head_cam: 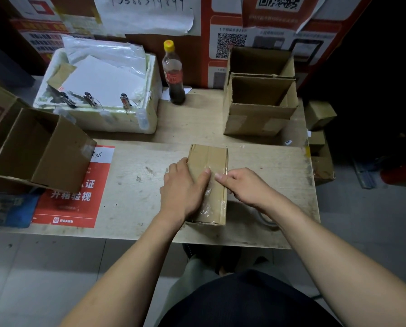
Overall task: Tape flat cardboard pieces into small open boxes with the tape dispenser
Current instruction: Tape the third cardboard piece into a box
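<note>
A small brown cardboard box [210, 159] stands bottom-up on the wooden table [138, 185], with clear tape running along its middle seam. My left hand [182, 188] lies flat on the box's left half, thumb pressing on the tape. My right hand [241, 185] rests on the right side, its fingertips on the tape near the seam. Neither hand holds a tool. A curved pale part, perhaps of the tape dispenser [264, 218], shows under my right forearm; most of it is hidden.
Two open cardboard boxes [258, 114] stand at the back right. Another open box [39, 149] lies tilted at the left over a red poster [79, 199]. A white foam box [98, 109] with papers and clips and a dark drink bottle [173, 74] stand at the back.
</note>
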Motion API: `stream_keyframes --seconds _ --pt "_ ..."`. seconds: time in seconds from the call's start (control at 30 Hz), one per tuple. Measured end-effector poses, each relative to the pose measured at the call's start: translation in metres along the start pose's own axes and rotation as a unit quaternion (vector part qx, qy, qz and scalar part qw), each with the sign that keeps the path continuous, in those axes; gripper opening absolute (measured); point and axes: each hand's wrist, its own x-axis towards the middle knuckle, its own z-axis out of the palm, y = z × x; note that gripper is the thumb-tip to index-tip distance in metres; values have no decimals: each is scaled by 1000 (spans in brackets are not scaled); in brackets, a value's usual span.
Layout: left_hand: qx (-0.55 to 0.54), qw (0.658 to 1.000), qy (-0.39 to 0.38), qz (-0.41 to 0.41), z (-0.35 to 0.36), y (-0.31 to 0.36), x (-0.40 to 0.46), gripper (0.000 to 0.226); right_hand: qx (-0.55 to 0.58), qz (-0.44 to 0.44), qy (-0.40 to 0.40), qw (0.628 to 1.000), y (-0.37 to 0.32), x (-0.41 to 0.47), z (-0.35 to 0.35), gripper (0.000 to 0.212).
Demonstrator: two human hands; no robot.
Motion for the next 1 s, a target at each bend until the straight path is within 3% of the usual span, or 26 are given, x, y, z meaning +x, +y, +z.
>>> stream_keyframes --seconds 0.07,0.27,0.37,0.47,0.57,0.73,0.87,1.0 --pt "17 1000 6 -23 -1 7 3 81 50 -6 -4 999 2 -3 7 44" --pt "49 998 26 2 4 12 7 52 94 -2 -67 993 12 -4 -2 34" --pt "48 998 22 17 3 11 8 46 77 6 -8 997 8 -2 -5 42" --pt "25 999 -19 23 0 6 11 55 72 -12 67 995 5 3 -3 45" --pt "-13 998 -61 29 -4 -6 11 81 137 -3 60 989 4 6 -4 42" --pt "-127 991 -46 20 2 -14 4 57 78 6 13 997 -2 3 -12 35" --pt "-144 989 -40 18 4 -12 2 58 85 9 -27 996 -2 -2 -13 37" --pt "-141 989 -33 13 3 -16 -1 66 138 -17 -41 989 9 -11 -9 24"
